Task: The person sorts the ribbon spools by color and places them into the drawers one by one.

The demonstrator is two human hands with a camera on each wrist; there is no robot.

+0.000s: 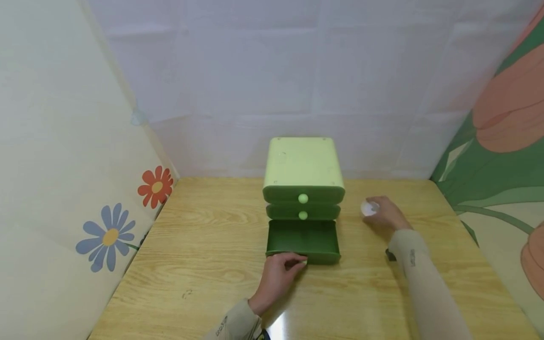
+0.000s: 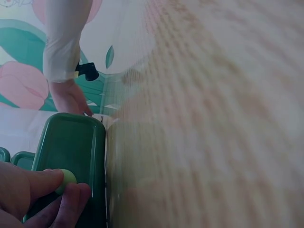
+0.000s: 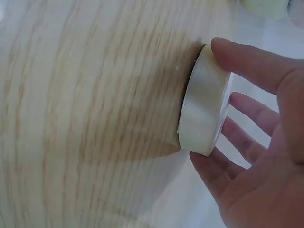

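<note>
A small drawer cabinet with a pale green top and dark green drawers stands on the wooden table. Its bottom drawer is pulled out and nothing shows inside. In front of it, my left hand pinches the round light green knob between thumb and fingers. To the cabinet's right, my right hand holds a whitish roll of tape, thumb on one side and fingers on the other. The roll is at the tabletop; whether it is lifted, I cannot tell.
The two upper drawers are pushed further in than the bottom one, each with a round knob. A pale sheet hangs behind the wooden table. Walls with printed flowers flank both sides.
</note>
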